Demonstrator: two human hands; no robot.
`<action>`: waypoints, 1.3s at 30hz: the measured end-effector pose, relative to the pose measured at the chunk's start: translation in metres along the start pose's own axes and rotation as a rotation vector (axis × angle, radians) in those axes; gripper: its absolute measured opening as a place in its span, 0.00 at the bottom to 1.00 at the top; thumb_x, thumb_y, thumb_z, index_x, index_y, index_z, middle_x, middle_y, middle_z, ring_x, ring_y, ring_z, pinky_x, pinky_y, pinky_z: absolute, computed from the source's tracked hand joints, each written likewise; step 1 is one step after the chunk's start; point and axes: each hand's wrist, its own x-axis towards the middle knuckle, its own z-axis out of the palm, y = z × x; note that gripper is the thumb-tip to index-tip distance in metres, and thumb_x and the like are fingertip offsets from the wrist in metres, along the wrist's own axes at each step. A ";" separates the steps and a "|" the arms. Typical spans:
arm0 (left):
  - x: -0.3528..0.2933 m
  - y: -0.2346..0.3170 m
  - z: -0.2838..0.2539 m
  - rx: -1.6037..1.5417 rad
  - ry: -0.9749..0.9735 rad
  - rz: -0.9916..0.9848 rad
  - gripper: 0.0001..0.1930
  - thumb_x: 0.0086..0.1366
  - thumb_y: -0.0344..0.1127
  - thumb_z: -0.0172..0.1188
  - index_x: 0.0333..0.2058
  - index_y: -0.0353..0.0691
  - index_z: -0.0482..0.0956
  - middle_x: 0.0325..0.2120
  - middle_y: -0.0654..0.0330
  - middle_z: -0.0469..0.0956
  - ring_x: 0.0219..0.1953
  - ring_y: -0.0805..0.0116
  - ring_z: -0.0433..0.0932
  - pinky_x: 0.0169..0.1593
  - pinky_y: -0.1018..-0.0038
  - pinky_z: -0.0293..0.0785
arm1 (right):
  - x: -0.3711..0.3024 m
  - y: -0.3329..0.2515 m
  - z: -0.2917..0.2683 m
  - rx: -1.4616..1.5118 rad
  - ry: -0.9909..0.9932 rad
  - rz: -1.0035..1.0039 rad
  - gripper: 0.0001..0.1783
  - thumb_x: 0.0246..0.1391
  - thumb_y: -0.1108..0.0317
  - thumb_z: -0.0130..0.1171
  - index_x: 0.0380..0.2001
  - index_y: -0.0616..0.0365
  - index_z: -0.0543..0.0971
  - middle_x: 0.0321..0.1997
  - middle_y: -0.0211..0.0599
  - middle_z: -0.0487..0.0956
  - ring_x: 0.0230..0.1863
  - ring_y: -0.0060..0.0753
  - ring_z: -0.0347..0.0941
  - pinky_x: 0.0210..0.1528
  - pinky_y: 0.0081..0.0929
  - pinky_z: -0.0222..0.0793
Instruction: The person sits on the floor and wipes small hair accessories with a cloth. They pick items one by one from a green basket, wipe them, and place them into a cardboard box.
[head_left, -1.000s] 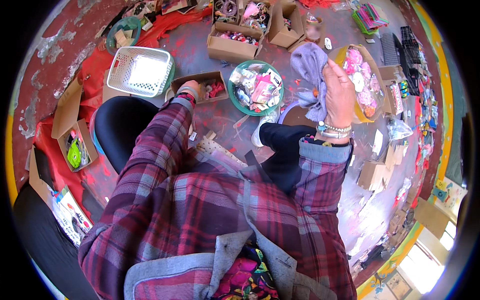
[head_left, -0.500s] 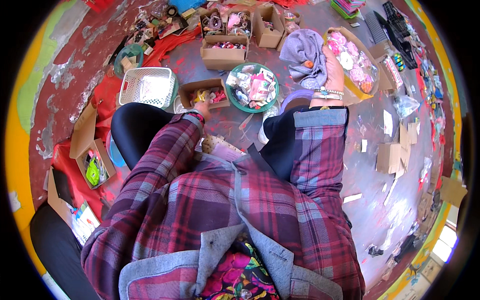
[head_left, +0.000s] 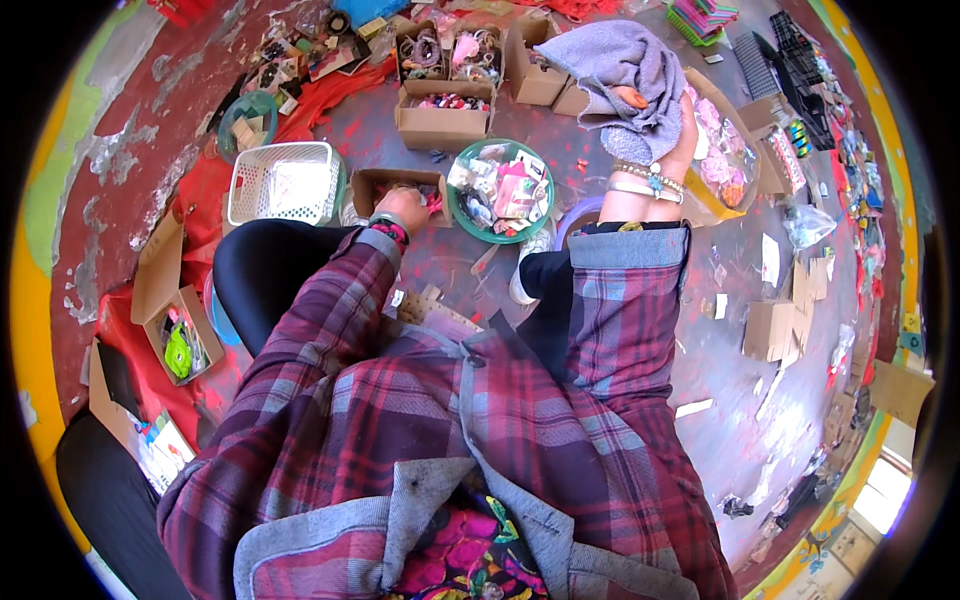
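My right hand is closed around a grey cloth, held up at the far right. The cloth is bunched, with one edge flaring to the left, and a fingertip pokes out among its folds. My left hand reaches over the near edge of a small cardboard box. Pink and red bits show beside its fingers, which are mostly hidden, so I cannot see what they touch. Just right of that box stands a round green basket of small packaged items.
A white plastic basket stands left of the small box. Farther back are several cardboard boxes of accessories. A yellow-edged carton of pink flower pieces sits behind my right hand. Flattened cardboard and scraps lie on the right.
My right hand has raised the grey cloth, and its folds have spread out to the left. My left hand has moved farther into the small box, covering the yellow thing seen there before.
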 end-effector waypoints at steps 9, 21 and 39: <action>0.084 0.101 0.003 -0.038 0.024 0.473 0.10 0.50 0.31 0.45 0.26 0.37 0.77 0.30 0.48 0.75 0.35 0.52 0.74 0.41 0.63 0.69 | -0.004 -0.008 -0.012 0.316 -0.195 0.031 0.19 0.53 0.57 0.40 0.38 0.59 0.72 0.38 0.36 0.73 0.34 0.33 0.66 0.34 0.28 0.64; 0.206 0.147 0.100 -0.015 -0.316 0.558 0.25 0.47 0.37 0.58 0.47 0.44 0.68 0.43 0.49 0.71 0.46 0.53 0.70 0.49 0.65 0.65 | -0.003 -0.032 -0.005 0.265 0.060 -0.011 0.19 0.50 0.58 0.45 0.42 0.58 0.69 0.40 0.35 0.70 0.30 0.27 0.60 0.27 0.21 0.59; 0.100 0.103 -0.009 -0.430 0.240 0.691 0.08 0.55 0.29 0.51 0.33 0.40 0.78 0.30 0.54 0.77 0.32 0.58 0.76 0.36 0.71 0.72 | 0.002 -0.015 -0.012 0.256 -0.102 0.110 0.20 0.50 0.60 0.44 0.43 0.61 0.69 0.40 0.37 0.71 0.29 0.26 0.59 0.29 0.21 0.58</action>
